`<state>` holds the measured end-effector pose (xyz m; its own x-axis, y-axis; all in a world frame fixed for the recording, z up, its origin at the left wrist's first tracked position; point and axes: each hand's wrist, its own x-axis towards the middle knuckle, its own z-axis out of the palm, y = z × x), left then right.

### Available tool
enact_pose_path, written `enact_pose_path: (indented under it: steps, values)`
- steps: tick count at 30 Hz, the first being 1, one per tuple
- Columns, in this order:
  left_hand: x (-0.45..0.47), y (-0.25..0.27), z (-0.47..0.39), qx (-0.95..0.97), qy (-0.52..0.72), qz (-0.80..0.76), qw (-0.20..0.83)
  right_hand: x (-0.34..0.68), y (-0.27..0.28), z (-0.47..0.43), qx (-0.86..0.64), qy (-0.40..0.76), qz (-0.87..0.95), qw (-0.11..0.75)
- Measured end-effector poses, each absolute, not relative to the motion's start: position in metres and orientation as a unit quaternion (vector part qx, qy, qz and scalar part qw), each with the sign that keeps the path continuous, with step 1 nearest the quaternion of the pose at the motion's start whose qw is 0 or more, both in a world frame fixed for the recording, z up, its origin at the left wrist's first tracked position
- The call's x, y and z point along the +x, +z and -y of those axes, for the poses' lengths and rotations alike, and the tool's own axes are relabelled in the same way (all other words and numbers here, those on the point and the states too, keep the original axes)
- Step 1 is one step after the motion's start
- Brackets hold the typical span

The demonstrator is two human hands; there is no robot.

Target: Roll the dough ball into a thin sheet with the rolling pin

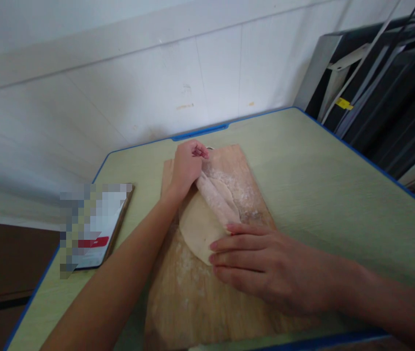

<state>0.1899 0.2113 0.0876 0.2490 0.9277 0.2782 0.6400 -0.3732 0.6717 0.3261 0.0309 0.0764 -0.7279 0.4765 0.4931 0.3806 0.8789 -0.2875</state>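
Cream dough disc [196, 226], floured cylinder [216, 197] atop, left fingers [200, 150] curled, grip unclear, right fingers [242, 242] outstretched

1 L hand [188, 163], 1 R hand [266, 261] (2 tot.), 1 dough sheet [197, 222], 1 rolling pin [217, 197], 1 bd. [181, 312]

So the left arm [127, 263] is bare and stretches up toward the table's [324, 195] far edge, with the left hand [189, 161] at the end of it, knuckles up and its fingers [200, 150] loosely curled over toward the right edge. The right arm [386, 297], bare too, comes in low from the near right side, and the right hand [266, 265] is nearer than the left, palm down, fingers pretty straight, close together and pointing toward the left edge, thumb hidden from this angle.
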Motion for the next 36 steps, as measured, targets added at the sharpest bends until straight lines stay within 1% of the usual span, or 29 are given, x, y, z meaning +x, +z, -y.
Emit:
enact_pose_path:
  steps: [7, 13, 22, 27, 33, 36]
  values:
    - [0.212, 0.086, -0.220, 0.772, 0.319, -0.511, 0.203, 0.326, 0.078, -0.031, -0.245, 0.075, 0.922, 0.290]
    - [0.193, 0.087, -0.214, 0.759, 0.334, -0.519, 0.207, 0.326, 0.078, -0.030, -0.234, 0.053, 0.926, 0.291]
    - [0.211, 0.086, -0.220, 0.769, 0.321, -0.514, 0.201, 0.325, 0.074, -0.032, -0.245, 0.043, 0.925, 0.288]
    - [0.193, 0.085, -0.217, 0.762, 0.319, -0.531, 0.191, 0.326, 0.076, -0.031, -0.240, 0.042, 0.927, 0.284]
    - [0.219, 0.085, -0.224, 0.779, 0.303, -0.519, 0.176, 0.326, 0.075, -0.031, -0.251, 0.055, 0.923, 0.285]
    - [0.212, 0.086, -0.219, 0.776, 0.313, -0.518, 0.180, 0.326, 0.075, -0.031, -0.244, 0.054, 0.926, 0.282]
